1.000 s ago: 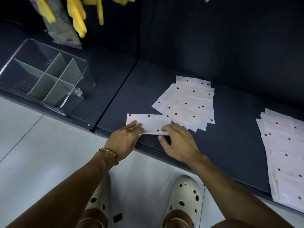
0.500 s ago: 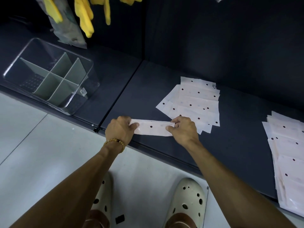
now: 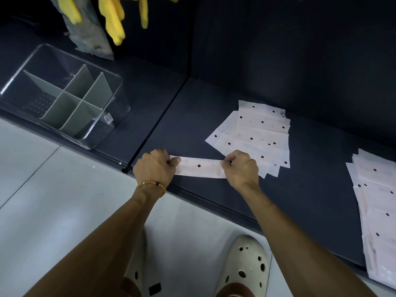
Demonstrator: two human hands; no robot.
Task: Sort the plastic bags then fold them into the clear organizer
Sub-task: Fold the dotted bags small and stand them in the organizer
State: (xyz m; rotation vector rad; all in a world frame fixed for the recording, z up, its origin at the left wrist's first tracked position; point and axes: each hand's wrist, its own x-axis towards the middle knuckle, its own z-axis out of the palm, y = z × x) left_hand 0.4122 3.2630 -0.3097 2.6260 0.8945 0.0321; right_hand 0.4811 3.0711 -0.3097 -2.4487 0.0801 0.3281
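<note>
A white plastic bag with dark dots (image 3: 200, 169), folded into a narrow strip, lies near the front edge of the dark shelf (image 3: 310, 196). My left hand (image 3: 154, 168) grips its left end with curled fingers. My right hand (image 3: 241, 169) pinches its right end. Behind my right hand a fanned pile of flat dotted bags (image 3: 257, 133) lies on the shelf. A second stack of bags (image 3: 377, 211) sits at the far right. The clear organizer (image 3: 64, 99), with grey-green dividers, stands at the left and holds no bags.
Yellow rubber gloves (image 3: 113, 18) and a grey packet (image 3: 90, 31) hang above the organizer against the dark back wall. A seam (image 3: 158, 123) splits the shelf into two panels. Below the shelf edge lie pale floor tiles and my cream clogs (image 3: 242, 264).
The bag went from a wider half-fold to a narrow strip. Both hands moved from pressing its front edge to holding its two ends.
</note>
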